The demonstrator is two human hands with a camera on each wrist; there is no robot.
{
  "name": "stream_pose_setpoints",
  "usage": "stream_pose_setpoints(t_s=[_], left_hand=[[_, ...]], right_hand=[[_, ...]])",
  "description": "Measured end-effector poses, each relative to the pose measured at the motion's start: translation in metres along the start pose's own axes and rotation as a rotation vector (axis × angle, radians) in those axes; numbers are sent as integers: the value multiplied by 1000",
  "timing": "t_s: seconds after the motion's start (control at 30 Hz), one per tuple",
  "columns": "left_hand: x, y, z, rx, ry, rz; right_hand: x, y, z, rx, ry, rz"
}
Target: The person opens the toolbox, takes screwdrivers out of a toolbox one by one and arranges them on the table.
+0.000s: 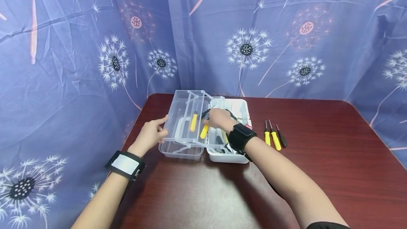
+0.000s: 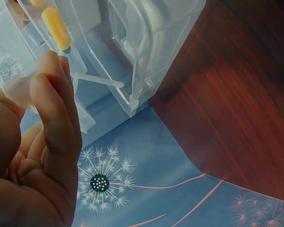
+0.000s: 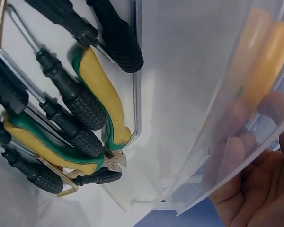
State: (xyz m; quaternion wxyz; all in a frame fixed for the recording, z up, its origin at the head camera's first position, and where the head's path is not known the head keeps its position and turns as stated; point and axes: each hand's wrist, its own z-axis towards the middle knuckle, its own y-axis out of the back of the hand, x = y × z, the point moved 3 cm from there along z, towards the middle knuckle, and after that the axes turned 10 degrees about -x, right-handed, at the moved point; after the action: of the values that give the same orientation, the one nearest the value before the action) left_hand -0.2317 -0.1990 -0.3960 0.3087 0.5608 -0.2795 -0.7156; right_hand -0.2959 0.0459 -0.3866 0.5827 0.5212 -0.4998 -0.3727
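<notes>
Too small to read: a red tag (image 1: 249, 127) at the right rim of the open white-and-clear toolbox (image 1: 227, 158). With the left hand (image 1: 149, 133), pinches the left edge of a raised clear tray (image 1: 173, 139) at the left side of the toolbox, thumb and forefinger on its thin edge. With the right hand (image 1: 219, 118), reaches over the middle of the toolbox, fingers curled narrowly around a yellow-handled screwdriver (image 1: 204, 132), handle toward the toolbox's near side. Just left of it, in the toolbox's clear tray: another yellow screwdriver (image 1: 193, 123). In the toolbox's white right half, near the right hand: green-and-yellow pliers (image 3: 104, 94) amid several black-handled tools (image 3: 80, 106). On the desk (image 1: 203, 193), just right of the toolbox: two yellow-handled screwdrivers (image 1: 276, 141) beside a black-handled screwdriver (image 1: 282, 140), all with tips pointing away. Behind the toolbox: a blue dandelion-print curtain (image 1: 203, 45).
</notes>
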Motion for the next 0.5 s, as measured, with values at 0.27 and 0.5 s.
stream_pose_setpoints(t_s=[0.27, 0.5], left_hand=[[-2, 0, 0, 1, -1, -6], [-1, 0, 0, 5, 7, -1]], right_hand=[[-2, 2, 0, 22, -2, 22], [-1, 2, 0, -6, -19, -12]])
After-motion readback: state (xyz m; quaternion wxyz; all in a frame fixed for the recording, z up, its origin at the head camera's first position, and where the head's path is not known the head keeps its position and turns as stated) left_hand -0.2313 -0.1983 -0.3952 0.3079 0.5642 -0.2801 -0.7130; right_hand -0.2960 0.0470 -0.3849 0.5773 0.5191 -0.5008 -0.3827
